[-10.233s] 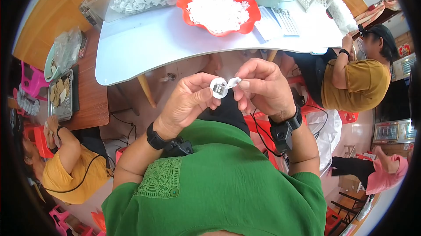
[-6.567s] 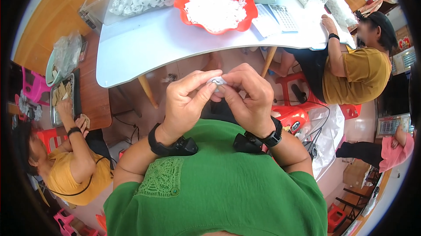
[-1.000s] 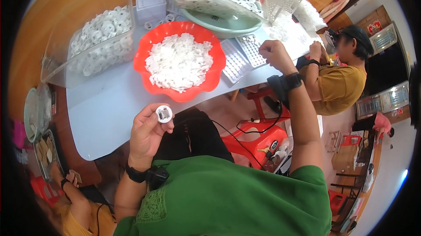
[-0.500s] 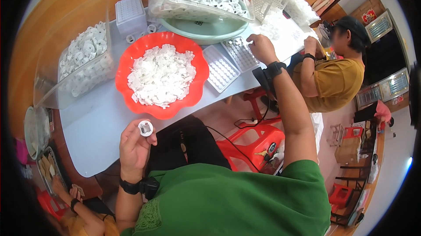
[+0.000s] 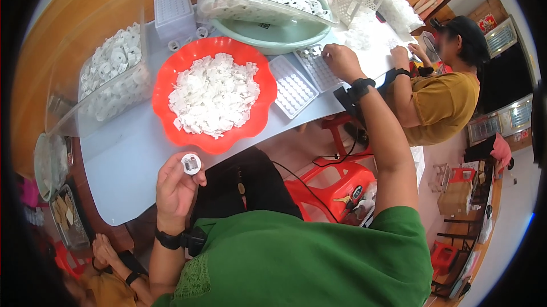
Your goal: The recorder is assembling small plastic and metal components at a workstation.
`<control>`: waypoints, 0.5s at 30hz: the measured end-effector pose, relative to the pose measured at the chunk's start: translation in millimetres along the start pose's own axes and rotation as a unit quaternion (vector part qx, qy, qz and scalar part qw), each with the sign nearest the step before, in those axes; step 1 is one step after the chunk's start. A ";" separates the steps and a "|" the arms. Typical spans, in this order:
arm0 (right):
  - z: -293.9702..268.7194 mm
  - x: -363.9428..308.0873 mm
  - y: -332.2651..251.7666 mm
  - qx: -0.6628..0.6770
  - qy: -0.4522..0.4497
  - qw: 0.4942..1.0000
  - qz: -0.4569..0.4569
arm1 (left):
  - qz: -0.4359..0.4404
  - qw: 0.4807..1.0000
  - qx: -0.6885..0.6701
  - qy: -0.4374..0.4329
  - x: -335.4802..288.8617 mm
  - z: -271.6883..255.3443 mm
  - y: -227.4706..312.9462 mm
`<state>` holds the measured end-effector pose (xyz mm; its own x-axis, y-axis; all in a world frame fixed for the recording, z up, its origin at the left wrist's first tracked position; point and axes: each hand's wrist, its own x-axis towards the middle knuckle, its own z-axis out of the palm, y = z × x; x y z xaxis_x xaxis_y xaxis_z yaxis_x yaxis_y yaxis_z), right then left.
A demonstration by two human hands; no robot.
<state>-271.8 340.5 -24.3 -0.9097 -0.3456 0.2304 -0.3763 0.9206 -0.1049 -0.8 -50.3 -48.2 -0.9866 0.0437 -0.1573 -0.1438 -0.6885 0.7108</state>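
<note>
White round part (image 5: 191, 164) pinched in left hand (image 5: 178, 190) fingers.

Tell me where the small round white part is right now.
In the head view, the small round white part is pinched in the left hand, low and left, just below the red bowl.

A red sign (image 5: 488, 22) hangs on the far wall.

Pale table (image 5: 122, 164) — red stools (image 5: 336, 179).
</note>
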 end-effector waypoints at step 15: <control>-60.3 -53.8 -63.4 0.217 0.058 0.974 -0.007 | -0.011 0.999 -0.010 -0.047 -13.7 -0.4 -6.1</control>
<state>-188.3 311.7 28.3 -0.8871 -0.3125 0.3398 -0.4511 0.7433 -0.4940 13.6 -47.0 -50.7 -0.9863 0.1254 -0.1073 -0.1646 -0.7010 0.6939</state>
